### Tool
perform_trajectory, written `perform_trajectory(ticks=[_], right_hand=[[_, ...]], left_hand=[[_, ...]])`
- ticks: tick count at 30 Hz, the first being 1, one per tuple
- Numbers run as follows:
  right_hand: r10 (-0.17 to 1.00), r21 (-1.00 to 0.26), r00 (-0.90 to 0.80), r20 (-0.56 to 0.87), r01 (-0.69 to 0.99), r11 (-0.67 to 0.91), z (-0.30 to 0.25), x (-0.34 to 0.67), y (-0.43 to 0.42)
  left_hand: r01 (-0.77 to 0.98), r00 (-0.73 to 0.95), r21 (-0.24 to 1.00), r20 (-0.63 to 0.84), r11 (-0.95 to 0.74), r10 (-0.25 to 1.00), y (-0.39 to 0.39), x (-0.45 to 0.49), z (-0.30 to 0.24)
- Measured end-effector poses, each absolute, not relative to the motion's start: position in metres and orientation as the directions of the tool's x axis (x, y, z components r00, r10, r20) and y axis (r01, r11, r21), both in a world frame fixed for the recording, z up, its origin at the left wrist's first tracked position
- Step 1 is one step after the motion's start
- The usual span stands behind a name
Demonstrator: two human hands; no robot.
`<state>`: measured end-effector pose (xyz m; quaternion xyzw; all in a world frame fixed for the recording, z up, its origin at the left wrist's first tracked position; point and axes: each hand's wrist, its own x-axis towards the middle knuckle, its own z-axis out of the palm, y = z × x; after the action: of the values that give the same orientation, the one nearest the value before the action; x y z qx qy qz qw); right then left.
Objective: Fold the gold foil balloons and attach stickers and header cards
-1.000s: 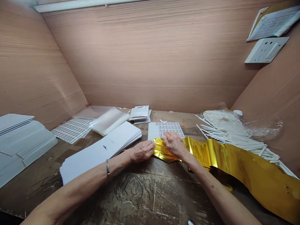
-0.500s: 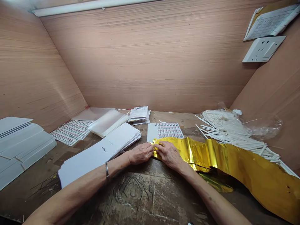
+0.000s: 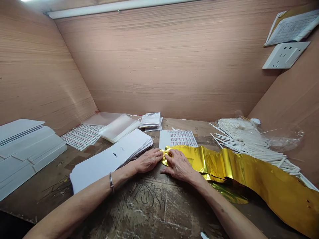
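Note:
A flat, shiny gold foil balloon [image 3: 239, 166] stretches from the middle of the table to the right edge. Its narrow left end lies between my hands. My left hand [image 3: 149, 160] rests low with its fingers stretched toward that end, fingertips touching the foil; its thumb is hidden. On top of the foil just to the right lies my right hand [image 3: 180, 164], fingers apart and thumb out on the bare tabletop. Behind the foil is a sheet of printed stickers [image 3: 183, 137].
A fanned stack of white cards [image 3: 99, 166] lies left of my hands, with clear plastic sleeves [image 3: 121, 127] behind it. White boxes or folded cards [image 3: 30, 149] sit far left. Many white sticks [image 3: 259, 146] spread at the right. A small stack of printed papers [image 3: 151, 121] stands near the back wall.
My fingers have loosened and flattened at the foil's left end. My right thumb has come away from the foil onto the table. The whole view has shifted slightly.

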<state>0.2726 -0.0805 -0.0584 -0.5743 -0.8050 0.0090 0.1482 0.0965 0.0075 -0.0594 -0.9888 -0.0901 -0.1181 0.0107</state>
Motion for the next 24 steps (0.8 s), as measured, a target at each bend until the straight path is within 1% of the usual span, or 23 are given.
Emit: perform_trajectory(ticks=[5,9,15,21,24], right_hand=[[0.933,-0.142,-0.263,0.245,0.942,0.303,-0.060,0.264,-0.080],[0.932,-0.086,-0.262,0.250,0.953,0.291,-0.061,0.260,-0.080],[0.938,0.000,-0.277,0.211,0.959,0.283,-0.064,0.254,-0.079],[0.941,0.005,-0.253,0.224,0.966,0.258,-0.061,0.251,-0.080],[0.938,0.005,-0.267,0.221,0.962,0.272,-0.063,0.252,-0.081]], left_hand=[[0.247,0.928,0.049,0.277,-0.968,0.250,0.015,0.100,-0.071],[0.283,0.908,0.075,0.301,-0.956,0.292,0.013,0.099,-0.071],[0.274,0.916,0.051,0.291,-0.960,0.277,0.008,0.094,-0.065],[0.288,0.913,0.042,0.289,-0.957,0.288,0.013,0.093,-0.071],[0.302,0.904,0.054,0.302,-0.952,0.303,0.014,0.093,-0.073]])
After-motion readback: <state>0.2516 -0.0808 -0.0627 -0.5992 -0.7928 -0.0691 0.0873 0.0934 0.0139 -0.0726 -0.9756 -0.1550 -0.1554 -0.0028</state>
